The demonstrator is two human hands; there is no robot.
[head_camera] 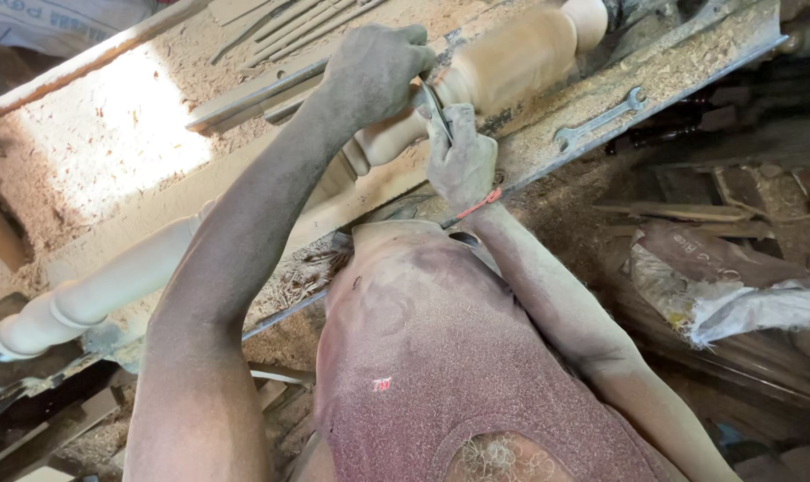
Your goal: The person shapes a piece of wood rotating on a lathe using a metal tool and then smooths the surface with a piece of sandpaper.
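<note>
Turned wooden spindle point(503, 62), pale and mounted lengthwise on a lathe, is seen running from beyond the left hand down past the left elbow, where its far rounded end point(66, 308) lies near the frame's lower left. A metal chisel point(433, 109) is pressed against a narrow neck of the spindle, directly between the two hands. The left hand point(373, 71) is laid over the top of the blade, fingers curled down and closed on it, probably to steady the tool against the wood. The right hand point(460, 161), just below the left, is wrapped shut around the chisel's lower part, seemingly to guide the cut; a red thread point(481, 203) is tied at that wrist. A spanner point(601, 118) lies on the sawdust-covered lathe bed point(690, 76), to the right of the right hand and well apart from it. Spare long tools point(280, 27) are laid above the left hand. The chisel's tip and handle are hidden by the hands; the exact contact point cannot be made out. The spindle's middle is covered by the left forearm, and the lathe's head is cut off at the top edge.
</note>
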